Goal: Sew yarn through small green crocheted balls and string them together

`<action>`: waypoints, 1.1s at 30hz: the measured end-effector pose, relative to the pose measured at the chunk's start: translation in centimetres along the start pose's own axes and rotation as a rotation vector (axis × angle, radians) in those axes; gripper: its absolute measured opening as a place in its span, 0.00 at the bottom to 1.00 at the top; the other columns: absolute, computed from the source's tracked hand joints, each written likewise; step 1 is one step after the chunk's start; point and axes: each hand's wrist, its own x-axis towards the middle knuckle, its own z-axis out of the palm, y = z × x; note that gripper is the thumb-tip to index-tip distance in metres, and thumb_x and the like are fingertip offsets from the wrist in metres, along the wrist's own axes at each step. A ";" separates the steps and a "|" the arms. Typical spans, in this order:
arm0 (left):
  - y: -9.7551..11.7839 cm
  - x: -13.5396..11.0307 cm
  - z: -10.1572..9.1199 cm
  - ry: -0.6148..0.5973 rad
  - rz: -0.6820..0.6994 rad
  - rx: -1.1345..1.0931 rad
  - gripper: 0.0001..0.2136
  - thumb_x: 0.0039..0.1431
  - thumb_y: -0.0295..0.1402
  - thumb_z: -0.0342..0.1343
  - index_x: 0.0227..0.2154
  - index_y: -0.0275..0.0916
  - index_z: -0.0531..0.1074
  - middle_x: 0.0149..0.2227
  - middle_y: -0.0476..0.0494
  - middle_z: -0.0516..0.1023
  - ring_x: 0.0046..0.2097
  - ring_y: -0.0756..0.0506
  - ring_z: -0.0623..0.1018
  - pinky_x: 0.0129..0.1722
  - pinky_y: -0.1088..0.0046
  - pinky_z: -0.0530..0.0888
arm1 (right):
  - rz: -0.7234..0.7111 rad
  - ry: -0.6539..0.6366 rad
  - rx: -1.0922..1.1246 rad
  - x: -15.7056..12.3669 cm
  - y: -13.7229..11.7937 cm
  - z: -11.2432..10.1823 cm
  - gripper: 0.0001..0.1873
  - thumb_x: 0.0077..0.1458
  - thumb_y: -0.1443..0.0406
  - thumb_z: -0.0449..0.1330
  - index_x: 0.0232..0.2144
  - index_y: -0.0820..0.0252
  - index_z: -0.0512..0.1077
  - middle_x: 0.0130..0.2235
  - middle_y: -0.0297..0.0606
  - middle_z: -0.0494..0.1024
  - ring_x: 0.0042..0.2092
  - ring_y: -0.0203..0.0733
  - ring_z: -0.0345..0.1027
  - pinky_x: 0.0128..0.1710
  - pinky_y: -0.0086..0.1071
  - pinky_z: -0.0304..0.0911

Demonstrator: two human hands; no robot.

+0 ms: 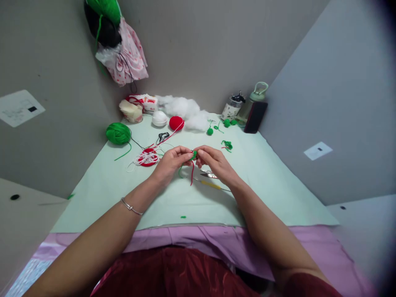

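From my end, the walls (201,49) box in the table on three sides, and a dark blur eats the far right of my view. The pale green cloth (278,189) reaches the walls at left, back and right; its near edge stops at the lap. My widest room lies between the right forearm and the right wall, where plain cloth runs. At upper left, a pink bag (131,57) hangs with bundles above it that the top of the view cuts off.

White stuffing (184,108) hems the back edge. A phone (255,118) leans in the back right corner, hiding part of a bottle (257,95). The left hand (173,162) and right hand (218,163) meet mid-table, fingertips almost together, each pinched narrow on the green yarn piece (194,155). A green yarn ball (118,133) sits near the left edge.

Scissors (208,174) lie just beside the right hand, which covers their handles. A yellow-handled hook (211,185) lies nearer the lap, one end by the right wrist. The piece itself is tiny, green, held above the cloth, with a red strand (192,175) hanging below; fingers cover most of it, so I can't make out its shape or stitches.
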 end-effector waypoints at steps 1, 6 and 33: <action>-0.1 0.1 0.0 0.002 0.014 0.020 0.16 0.45 0.39 0.72 0.32 0.35 0.75 0.31 0.49 0.77 0.32 0.51 0.76 0.39 0.72 0.72 | 0.010 0.003 -0.003 0.0 0.0 0.0 0.16 0.65 0.54 0.57 0.39 0.62 0.74 0.31 0.34 0.74 0.33 0.35 0.67 0.37 0.31 0.64; -1.0 0.4 -0.2 -0.018 0.032 0.099 0.15 0.48 0.40 0.70 0.33 0.35 0.75 0.30 0.47 0.78 0.34 0.48 0.78 0.40 0.70 0.72 | 0.047 0.034 0.053 0.1 0.6 0.4 0.11 0.60 0.60 0.61 0.43 0.60 0.72 0.30 0.32 0.75 0.31 0.36 0.71 0.36 0.32 0.69; -1.9 1.1 -0.9 0.063 -0.056 0.153 0.11 0.45 0.34 0.68 0.29 0.34 0.74 0.27 0.48 0.75 0.30 0.49 0.75 0.37 0.71 0.72 | -0.626 0.296 -0.715 -0.4 1.5 2.4 0.09 0.66 0.67 0.55 0.38 0.56 0.77 0.42 0.44 0.77 0.39 0.39 0.72 0.39 0.33 0.67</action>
